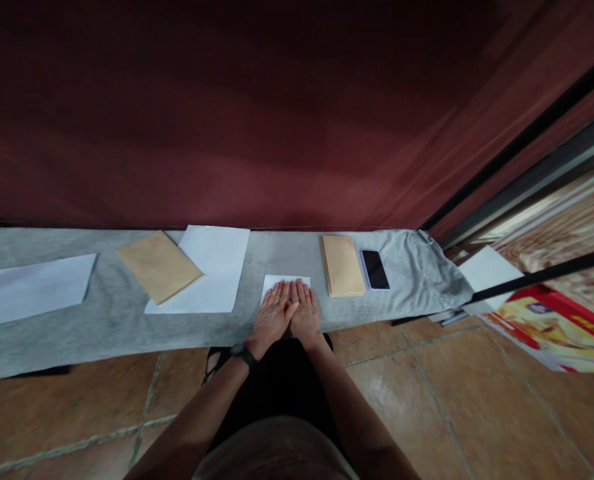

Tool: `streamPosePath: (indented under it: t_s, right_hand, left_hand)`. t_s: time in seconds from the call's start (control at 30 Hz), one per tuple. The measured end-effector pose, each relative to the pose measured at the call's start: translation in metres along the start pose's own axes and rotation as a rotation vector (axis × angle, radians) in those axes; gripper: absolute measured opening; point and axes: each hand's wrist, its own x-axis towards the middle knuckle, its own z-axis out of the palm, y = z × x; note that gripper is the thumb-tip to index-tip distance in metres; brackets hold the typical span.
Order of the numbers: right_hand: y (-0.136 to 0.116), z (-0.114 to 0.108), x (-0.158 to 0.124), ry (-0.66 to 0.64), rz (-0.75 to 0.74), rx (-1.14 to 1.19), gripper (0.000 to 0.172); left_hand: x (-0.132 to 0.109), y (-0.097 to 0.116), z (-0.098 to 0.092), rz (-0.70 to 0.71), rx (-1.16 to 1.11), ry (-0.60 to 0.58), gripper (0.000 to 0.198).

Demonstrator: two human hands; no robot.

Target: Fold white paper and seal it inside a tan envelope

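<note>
A small white sheet of paper (271, 282), perhaps folded, lies on the grey cloth in front of me. Flat on top of it rests my left hand (275, 312), fingers stretched forward, a dark band on its wrist. My right hand (304, 310) is pressed flat beside it, the two touching along their inner edges. Both palms cover most of the paper, so only its far strip and left edge show. Neither hand grips anything. To the right is a stack of brown envelopes (343, 265).
A phone (375, 269) lies right of the stack. On the left, brown envelopes (159, 265) overlap large white sheets (217, 267), with more white paper (37, 287) farther left. The grey cloth (111, 327) covers a narrow table against a dark red curtain (257, 133). A colourful box (551, 327) stands at right.
</note>
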Motion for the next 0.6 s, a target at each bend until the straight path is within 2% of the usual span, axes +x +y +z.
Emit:
streamPosePath:
  t_s: [0.27,0.47,0.6]
  right_hand:
    - [0.005,-0.001,-0.004,0.112,0.110,0.033,0.056]
    - [0.016,-0.004,-0.011,0.159,0.138,0.039,0.055]
    - [0.013,-0.005,-0.017,0.171,0.140,0.031,0.053]
  left_hand:
    - [-0.002,-0.015,-0.005,-0.102,0.106,0.019,0.064]
    - [-0.003,-0.019,-0.001,-0.175,0.139,0.038,0.066]
    - [-0.002,-0.019,0.000,-0.184,0.150,0.041,0.066]
